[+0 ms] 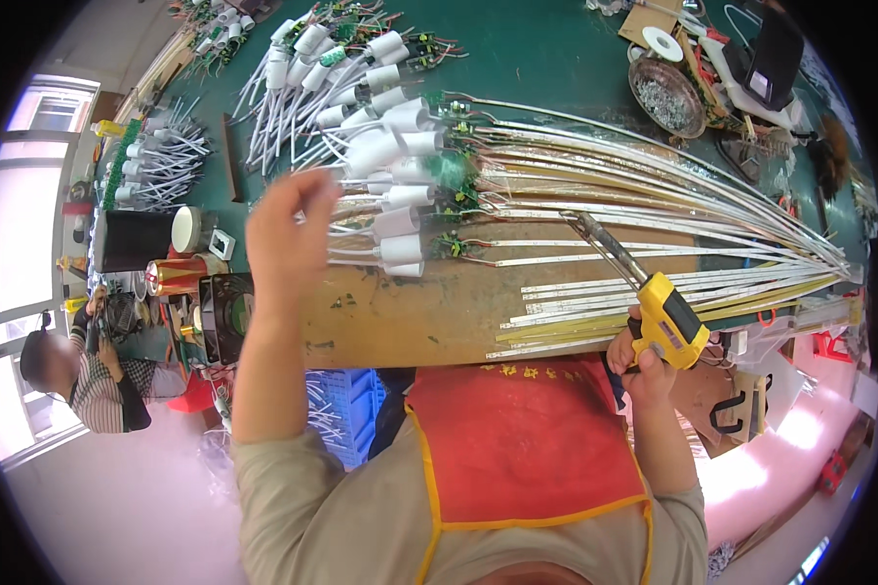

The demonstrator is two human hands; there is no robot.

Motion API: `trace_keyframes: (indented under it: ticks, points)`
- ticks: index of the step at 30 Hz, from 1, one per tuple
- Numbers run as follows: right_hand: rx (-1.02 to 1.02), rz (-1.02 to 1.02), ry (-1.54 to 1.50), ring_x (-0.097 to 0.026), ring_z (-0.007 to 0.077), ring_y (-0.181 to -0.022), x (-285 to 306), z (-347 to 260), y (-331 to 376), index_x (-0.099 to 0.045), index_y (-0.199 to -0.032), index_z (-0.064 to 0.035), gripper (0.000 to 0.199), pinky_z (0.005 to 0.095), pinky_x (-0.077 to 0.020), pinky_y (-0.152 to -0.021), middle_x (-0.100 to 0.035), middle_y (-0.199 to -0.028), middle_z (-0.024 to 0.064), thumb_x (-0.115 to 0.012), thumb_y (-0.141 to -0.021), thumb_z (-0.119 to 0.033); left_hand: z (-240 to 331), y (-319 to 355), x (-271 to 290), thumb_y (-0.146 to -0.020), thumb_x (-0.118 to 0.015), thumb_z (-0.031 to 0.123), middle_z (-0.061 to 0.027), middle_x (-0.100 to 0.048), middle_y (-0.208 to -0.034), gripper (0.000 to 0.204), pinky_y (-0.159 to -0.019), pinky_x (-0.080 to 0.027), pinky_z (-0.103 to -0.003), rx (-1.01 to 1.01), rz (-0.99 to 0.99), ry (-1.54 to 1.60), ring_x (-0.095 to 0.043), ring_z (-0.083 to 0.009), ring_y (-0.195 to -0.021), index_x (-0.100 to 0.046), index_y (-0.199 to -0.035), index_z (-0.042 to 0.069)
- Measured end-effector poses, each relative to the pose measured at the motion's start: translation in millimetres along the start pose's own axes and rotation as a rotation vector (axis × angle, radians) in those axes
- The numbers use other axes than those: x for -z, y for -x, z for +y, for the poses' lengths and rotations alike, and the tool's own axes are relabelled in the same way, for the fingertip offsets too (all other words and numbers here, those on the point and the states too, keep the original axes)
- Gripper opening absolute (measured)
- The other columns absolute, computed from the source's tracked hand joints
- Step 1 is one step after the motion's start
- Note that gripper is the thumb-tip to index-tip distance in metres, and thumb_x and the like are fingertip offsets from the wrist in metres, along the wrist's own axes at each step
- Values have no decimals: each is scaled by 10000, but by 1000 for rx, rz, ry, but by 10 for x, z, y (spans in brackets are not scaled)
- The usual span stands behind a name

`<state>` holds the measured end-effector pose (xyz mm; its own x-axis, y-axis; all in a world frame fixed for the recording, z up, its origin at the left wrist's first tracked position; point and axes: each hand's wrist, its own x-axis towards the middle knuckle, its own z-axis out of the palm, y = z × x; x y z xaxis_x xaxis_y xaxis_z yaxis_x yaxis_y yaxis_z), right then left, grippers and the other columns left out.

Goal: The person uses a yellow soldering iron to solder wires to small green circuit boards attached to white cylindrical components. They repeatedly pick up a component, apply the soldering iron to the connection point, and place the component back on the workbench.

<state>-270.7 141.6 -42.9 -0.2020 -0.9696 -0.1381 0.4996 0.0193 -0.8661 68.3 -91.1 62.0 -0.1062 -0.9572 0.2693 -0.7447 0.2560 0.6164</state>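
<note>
My right hand grips the handle of a yellow and black soldering gun, its metal tip pointing up and left over the LED strips. My left hand is raised at the left end of a row of white plastic lamp caps with white wires. Its fingers are smeared by motion, so whether they hold a wire does not show. A blurred white cap is just right of its fingertips. Small green circuit boards join the caps to long, thin white LED strips, which fan in toward the right.
More wired caps lie heaped at the back; another bunch is at far left. A metal bowl of small parts stands back right. A small fan is left of my forearm. Another person works at far left.
</note>
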Motion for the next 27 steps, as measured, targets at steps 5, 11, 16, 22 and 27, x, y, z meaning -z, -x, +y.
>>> trace_keyframes:
  ticks: [5,11,16,22,27]
  points:
    - [-31,-2,3,-442,127,-512,-29,-18,-5,-440,-1318,18,780,262,-369,-480,-468,-655,16,-779,-792,-448,-183,888,-108,-831,-713,185,-133,-687,-948,247,-805,-500,-366,79,-351,-127,-655,-284,-896,-687,-1032,44]
    - [-4,-26,-23,-450,130,-563,-8,-18,15,-435,-1338,53,732,267,-385,-516,-473,-680,39,-752,-828,-365,-7,1110,-174,-766,-763,166,-128,-642,-1121,365,-882,-471,-421,-292,-273,-259,-600,-330,-1038,-659,-1104,76]
    - [-7,11,21,-440,125,-520,-31,-23,-1,-447,-1320,19,762,264,-368,-486,-460,-655,18,-766,-804,-443,332,1071,-479,-749,-768,155,-99,-639,-1104,385,-897,-447,-430,-536,-305,-111,-587,-311,-1036,-663,-1114,90]
    - [-2,-47,-79,-459,122,-614,34,16,17,-444,-1347,52,702,268,-394,-537,-511,-766,49,-756,-833,-311,530,934,-780,-768,-727,140,-61,-649,-1033,291,-852,-435,-414,-519,-396,-130,-591,-281,-981,-672,-1051,100]
    - [-6,-14,-47,-448,126,-576,-13,6,17,-433,-1361,31,751,267,-390,-521,-490,-744,35,-762,-821,-374,538,937,-852,-755,-720,94,-42,-657,-960,201,-800,-434,-401,-527,-386,-71,-596,-263,-922,-663,-948,103]
